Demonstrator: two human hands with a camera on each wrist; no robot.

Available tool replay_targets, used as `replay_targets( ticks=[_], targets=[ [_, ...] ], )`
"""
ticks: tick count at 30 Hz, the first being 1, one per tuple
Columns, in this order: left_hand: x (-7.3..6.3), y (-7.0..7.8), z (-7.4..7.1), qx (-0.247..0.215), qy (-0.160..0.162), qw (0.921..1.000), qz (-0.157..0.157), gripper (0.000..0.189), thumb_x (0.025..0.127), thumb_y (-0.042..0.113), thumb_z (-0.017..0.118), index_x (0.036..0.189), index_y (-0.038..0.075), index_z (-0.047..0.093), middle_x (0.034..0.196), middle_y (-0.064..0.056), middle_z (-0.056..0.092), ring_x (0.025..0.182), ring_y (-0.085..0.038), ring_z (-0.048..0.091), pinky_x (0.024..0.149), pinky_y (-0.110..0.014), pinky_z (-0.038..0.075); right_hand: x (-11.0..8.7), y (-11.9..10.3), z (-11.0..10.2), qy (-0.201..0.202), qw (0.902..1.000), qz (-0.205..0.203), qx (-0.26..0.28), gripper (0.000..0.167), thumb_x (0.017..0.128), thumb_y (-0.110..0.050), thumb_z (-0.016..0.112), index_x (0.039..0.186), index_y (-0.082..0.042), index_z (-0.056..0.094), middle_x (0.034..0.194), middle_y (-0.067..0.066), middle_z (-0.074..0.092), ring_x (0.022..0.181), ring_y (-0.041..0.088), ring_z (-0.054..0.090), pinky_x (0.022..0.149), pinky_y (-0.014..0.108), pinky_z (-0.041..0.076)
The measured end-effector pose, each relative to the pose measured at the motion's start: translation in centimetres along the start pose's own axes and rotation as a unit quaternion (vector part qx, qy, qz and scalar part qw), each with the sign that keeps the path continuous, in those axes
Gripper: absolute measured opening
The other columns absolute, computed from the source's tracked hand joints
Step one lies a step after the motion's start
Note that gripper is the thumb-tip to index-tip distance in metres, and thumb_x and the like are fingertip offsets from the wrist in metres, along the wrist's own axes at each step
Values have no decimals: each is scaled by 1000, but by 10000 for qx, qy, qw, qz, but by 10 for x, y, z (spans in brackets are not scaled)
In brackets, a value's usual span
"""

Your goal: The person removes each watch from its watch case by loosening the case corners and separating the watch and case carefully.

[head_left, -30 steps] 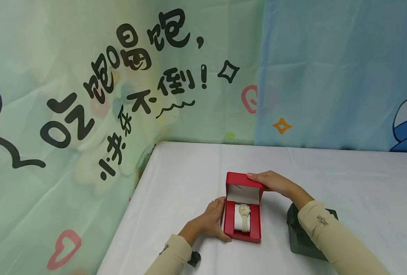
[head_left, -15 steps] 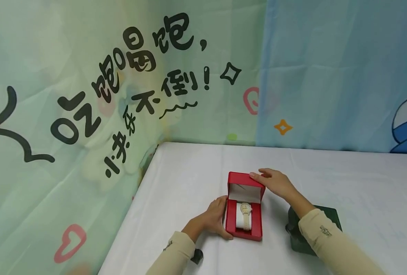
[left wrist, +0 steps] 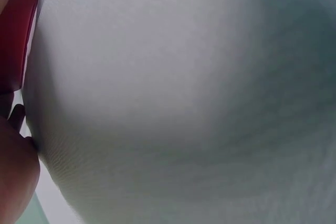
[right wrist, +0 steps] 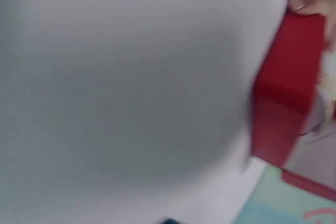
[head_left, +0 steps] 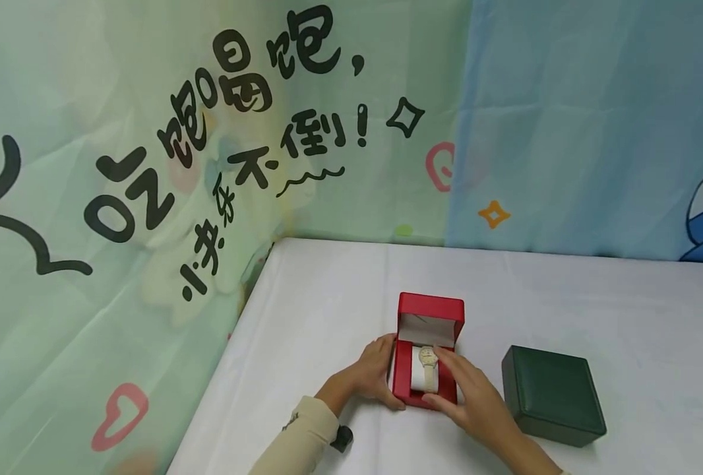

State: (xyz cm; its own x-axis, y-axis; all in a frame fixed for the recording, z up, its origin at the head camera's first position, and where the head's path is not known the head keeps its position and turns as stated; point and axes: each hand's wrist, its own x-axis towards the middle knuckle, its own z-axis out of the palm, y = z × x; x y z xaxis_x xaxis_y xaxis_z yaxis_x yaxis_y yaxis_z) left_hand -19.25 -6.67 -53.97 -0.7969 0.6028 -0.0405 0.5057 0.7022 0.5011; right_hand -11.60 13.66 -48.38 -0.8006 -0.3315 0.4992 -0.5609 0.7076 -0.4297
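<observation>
Wristwatch, round dial and pale cream strap, on white cushion in hinged red rectangular box, well in from left edge of white-draped counter. Long axis front to back. Just left and slightly ahead of right grip, nearer of two: unclenched, fingers by dial, thumb at box front, contact with watch unclear. Left grip grasping box at left side.

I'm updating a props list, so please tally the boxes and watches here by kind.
Boxes: 2 (open red rectangular box; closed dark-green rectangular box)
Watches: 1 (round-dialled watch with a cream strap)
Total: 3
</observation>
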Motion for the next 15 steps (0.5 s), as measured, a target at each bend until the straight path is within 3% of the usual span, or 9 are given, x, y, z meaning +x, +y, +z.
replay_targets(
  ticks=[3,6,9,15],
  targets=[
    [1,0,-2,50,-49,10000,-26,114,53,41,85,138,5,18,137,-9,33,124,-19,35,107,-28,27,2,11,11,-650,9951,742,51,75,67,-23,79,128,2,44,122,20,51,110,35,49,84,52,47],
    [1,0,-3,73,-80,9999,0,114,53,41,85,137,5,18,137,-8,33,124,-19,35,107,-28,27,5,23,16,-1316,9836,1220,186,76,69,-28,77,130,2,42,128,24,47,120,43,34,90,64,36],
    [0,1,0,40,-101,9999,26,113,52,42,85,136,6,18,136,-8,33,123,-18,35,106,-27,27,6,30,15,-1680,9762,1330,323,79,67,-33,77,130,1,42,129,25,45,122,48,24,89,70,29],
    [-1,0,0,-65,-109,9999,-54,114,52,41,86,137,7,17,137,-7,32,124,-19,34,107,-29,26,13,34,19,-1691,9755,1298,541,79,63,-32,80,128,-2,46,126,21,48,120,47,24,88,64,27]
  ],
)
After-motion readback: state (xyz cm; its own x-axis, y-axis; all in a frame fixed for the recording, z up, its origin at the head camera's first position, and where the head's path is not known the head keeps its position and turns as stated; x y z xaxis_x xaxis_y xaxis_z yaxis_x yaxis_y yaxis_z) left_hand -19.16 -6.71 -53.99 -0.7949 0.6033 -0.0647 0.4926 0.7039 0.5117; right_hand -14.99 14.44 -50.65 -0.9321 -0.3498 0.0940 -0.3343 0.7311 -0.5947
